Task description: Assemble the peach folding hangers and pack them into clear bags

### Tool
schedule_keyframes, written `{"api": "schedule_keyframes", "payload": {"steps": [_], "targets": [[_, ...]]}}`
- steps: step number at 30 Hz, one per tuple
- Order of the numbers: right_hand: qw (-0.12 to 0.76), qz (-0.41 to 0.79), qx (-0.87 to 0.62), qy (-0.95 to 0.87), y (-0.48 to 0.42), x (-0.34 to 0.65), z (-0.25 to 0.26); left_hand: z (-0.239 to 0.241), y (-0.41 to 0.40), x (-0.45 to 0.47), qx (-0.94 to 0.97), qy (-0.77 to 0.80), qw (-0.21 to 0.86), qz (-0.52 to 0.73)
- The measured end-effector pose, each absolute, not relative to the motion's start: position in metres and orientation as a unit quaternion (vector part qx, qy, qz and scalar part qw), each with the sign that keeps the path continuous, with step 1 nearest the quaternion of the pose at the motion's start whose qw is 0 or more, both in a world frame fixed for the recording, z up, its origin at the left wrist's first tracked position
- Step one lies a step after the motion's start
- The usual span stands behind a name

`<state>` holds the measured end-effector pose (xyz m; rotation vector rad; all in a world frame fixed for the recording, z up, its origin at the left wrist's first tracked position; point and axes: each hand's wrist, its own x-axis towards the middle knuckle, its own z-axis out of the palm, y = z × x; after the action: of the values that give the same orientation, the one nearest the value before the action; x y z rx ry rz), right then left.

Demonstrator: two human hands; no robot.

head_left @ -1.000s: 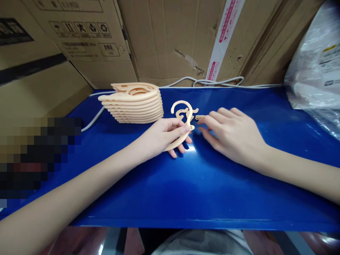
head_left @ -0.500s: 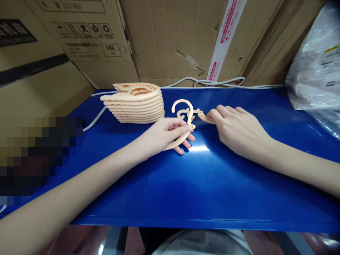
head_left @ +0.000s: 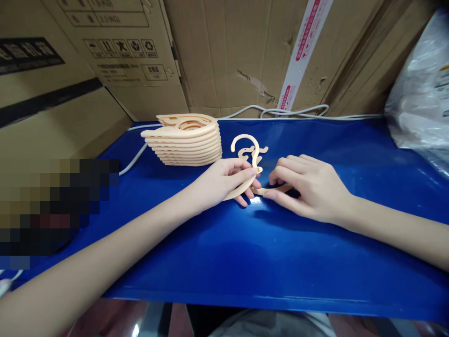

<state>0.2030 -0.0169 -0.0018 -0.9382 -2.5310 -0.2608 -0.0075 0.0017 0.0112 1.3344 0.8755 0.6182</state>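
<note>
— The right hand sits lower now, away from the hook?
— Yes. Its fingers pinch one arm of the peach hanger against the bench. The left hand has its fingers clamped on the other arm.

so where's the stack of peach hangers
In the head view, the stack of peach hangers sits at the back left of the blue table, just beyond the left hand and beside the white cable.

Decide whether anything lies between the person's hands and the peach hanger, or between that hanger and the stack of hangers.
Nothing visible does. The left hand grips the hanger and the right hand holds its lower arm. Only a strip of blue table lies between the hanger and the stack.
</note>
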Motion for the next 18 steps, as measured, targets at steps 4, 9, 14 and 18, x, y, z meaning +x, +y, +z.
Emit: {"api": "schedule_keyframes", "payload": {"steps": [4,9,14,18], "targets": [[0.19,-0.077,-0.324,-0.924,-0.016,0.202,-0.002,0.011,0.003,-0.007,0.589,0.391,0.652,0.275],[0.206,-0.001,-0.287,-0.936,-0.013,0.202,-0.004,0.014,0.002,-0.007,0.591,0.405,0.641,0.275],[0.229,-0.015,-0.322,-0.919,-0.016,0.203,-0.004,0.021,0.001,-0.009,0.592,0.417,0.622,0.298],[0.224,-0.032,-0.343,-0.912,-0.018,0.204,-0.007,0.022,0.0,-0.01,0.592,0.422,0.621,0.293]]}}
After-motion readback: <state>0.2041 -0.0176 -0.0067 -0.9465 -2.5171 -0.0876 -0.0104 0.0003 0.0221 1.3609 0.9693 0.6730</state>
